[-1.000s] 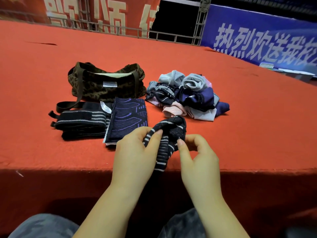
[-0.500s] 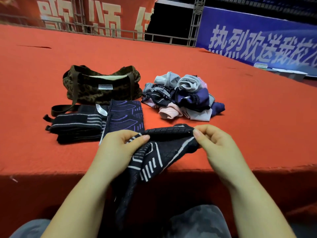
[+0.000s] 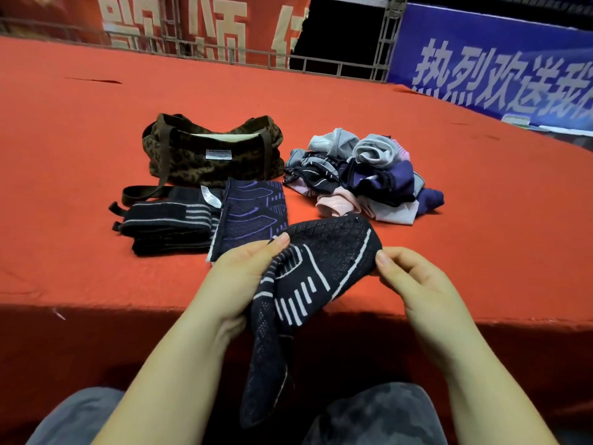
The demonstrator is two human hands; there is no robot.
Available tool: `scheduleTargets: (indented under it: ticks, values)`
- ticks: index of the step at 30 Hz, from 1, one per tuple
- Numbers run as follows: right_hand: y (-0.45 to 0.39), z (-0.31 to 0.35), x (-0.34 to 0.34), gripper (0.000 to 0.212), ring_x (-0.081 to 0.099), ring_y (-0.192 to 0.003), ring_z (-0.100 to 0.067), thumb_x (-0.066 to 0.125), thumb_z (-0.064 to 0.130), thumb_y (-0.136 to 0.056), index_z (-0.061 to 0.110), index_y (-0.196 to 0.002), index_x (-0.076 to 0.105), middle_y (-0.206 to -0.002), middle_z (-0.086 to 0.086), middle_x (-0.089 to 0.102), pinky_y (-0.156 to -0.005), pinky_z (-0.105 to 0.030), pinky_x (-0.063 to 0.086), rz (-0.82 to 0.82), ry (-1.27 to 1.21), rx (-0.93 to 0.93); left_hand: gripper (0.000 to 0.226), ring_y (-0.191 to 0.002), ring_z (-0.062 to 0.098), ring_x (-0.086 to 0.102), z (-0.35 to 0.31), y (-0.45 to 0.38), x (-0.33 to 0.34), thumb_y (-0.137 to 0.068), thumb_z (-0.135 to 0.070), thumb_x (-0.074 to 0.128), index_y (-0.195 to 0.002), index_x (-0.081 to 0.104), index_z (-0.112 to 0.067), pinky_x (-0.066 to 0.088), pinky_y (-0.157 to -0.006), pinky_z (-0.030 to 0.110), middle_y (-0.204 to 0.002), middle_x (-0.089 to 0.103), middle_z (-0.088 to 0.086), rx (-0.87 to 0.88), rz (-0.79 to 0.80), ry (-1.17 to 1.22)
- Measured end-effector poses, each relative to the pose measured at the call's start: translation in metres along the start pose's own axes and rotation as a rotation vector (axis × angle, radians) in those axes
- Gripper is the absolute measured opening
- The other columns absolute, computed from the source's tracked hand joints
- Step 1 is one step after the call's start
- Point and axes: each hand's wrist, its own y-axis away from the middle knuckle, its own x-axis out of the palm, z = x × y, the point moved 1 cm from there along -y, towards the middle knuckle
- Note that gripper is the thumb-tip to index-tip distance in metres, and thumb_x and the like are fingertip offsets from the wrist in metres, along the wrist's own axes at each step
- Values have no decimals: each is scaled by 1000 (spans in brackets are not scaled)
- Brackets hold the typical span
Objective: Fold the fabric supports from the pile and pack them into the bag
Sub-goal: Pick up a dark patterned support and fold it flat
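1. Far left on the red carpeted platform [image 3: 80, 155]: folded black support with grey stripes [image 3: 167, 224], lying flat, loose strap ends sticking out at its left edge.
2. Just behind it: leopard-print bag [image 3: 211, 152], mouth open upward, one dark handle trailing forward onto the striped support. Could snag a stack being lifted toward the opening.
3. Touching the striped piece on its right: folded navy support with purple pattern [image 3: 253, 213], partly hidden by the left hand.
4. Left hand [image 3: 234, 281], at the platform's near edge: thumb and fingers pinching the left upper corner of the black knit sleeve with white lines [image 3: 308, 277].
5. Sleeve held in the air between both hands, stretched across the top, long tail drooping below the platform edge toward the lap. Not yet folded. Likely trouble: tail twisted, so a fold made now would come out crooked; stretchy knit could also slip from a light pinch and drop off the edge.
6. Right hand [image 3: 414, 284]: fingertips curled, pinching the sleeve's right corner.
7. Further back on the right: unfolded pile [image 3: 362, 178] of grey, pink, navy and black supports, well tangled. Pulling one could drag others out.
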Motion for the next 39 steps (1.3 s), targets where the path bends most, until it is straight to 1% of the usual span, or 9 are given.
scheduleTargets:
  ticks: [3, 8, 10, 13, 19, 22, 26, 33, 39]
  values:
    - [3, 2, 4, 16, 57, -68, 5, 56, 27, -79, 12, -77, 63, -70, 13, 66, -69, -6, 42, -26, -3, -58, 31, -65, 16, 67, 3, -1, -1, -73, -29, 63, -86, 71, -2, 53, -55, 22, -81, 73, 12, -60, 12, -11]
    - [0, 14, 4, 8, 63, -67, -5, 65, 14, -82, 16, -74, 66, -70, 4, 70, -69, -13, 48, -105, 94, -176, 50, -76, 13, 61, 13, -4, -5, -87, -50, 53, -82, 70, -3, 47, -76, 32, -83, 72, 4, 76, -71, -557]
    - [-2, 16, 7, 8, 61, -65, -6, 70, 14, -80, 18, -74, 68, -70, 1, 70, -67, -14, 48, -124, 179, -203, 45, -83, 0, 59, 13, 0, 2, -76, -66, 47, -79, 68, -26, 41, -79, 21, -86, 69, -13, 204, -57, -631]
    - [-3, 17, 14, 12, 58, -56, -3, 73, 15, -79, 22, -72, 68, -66, 6, 69, -59, -17, 47, -149, 247, -223, 62, -104, -14, 54, 16, 7, 13, -65, -79, 55, -110, 65, -38, 39, -91, 13, -110, 64, -28, 328, 90, -771]
    - [0, 24, 14, 16, 57, -60, 5, 71, 15, -80, 28, -71, 66, -65, 21, 66, -61, -6, 40, -194, 293, -310, 64, -113, -6, 52, 33, 4, 4, -70, -50, 74, -128, 49, -40, 40, -99, 20, -123, 58, -23, 369, 158, -1105]
    - [-1, 21, 1, 14, 55, -65, 5, 72, 16, -82, 28, -75, 66, -70, 20, 66, -66, -6, 40, -252, 307, -341, 57, -97, -2, 62, 45, -8, -14, -58, -57, 76, -108, 61, -36, 49, -93, 34, -104, 68, -19, 174, 163, -993]
    - [-5, 14, -24, 8, 57, -72, 1, 68, 26, -82, 30, -76, 65, -73, 20, 68, -74, -16, 45, -382, 295, -317, 19, -63, 9, 53, 46, -18, -30, -75, -31, 77, -69, 63, -20, 48, -71, 38, -68, 64, -4, 161, 117, -888]
    - [-7, 2, -45, 15, 56, -64, 6, 66, 20, -87, 29, -75, 64, -68, 24, 66, -69, -9, 43, -458, 339, -272, 27, -61, 7, 51, 24, -21, -34, -78, -41, 70, -70, 65, -16, 43, -67, 32, -66, 63, 0, 239, 18, -852]
    - [-17, 1, -73, 9, 55, -56, 5, 68, 25, -86, 23, -76, 66, -61, 13, 65, -59, -8, 42, -574, 403, -234, 32, -70, 8, 52, -16, -39, 13, -79, -54, 64, -69, 57, -25, 41, -64, 28, -68, 56, -9, 418, 34, -1306]
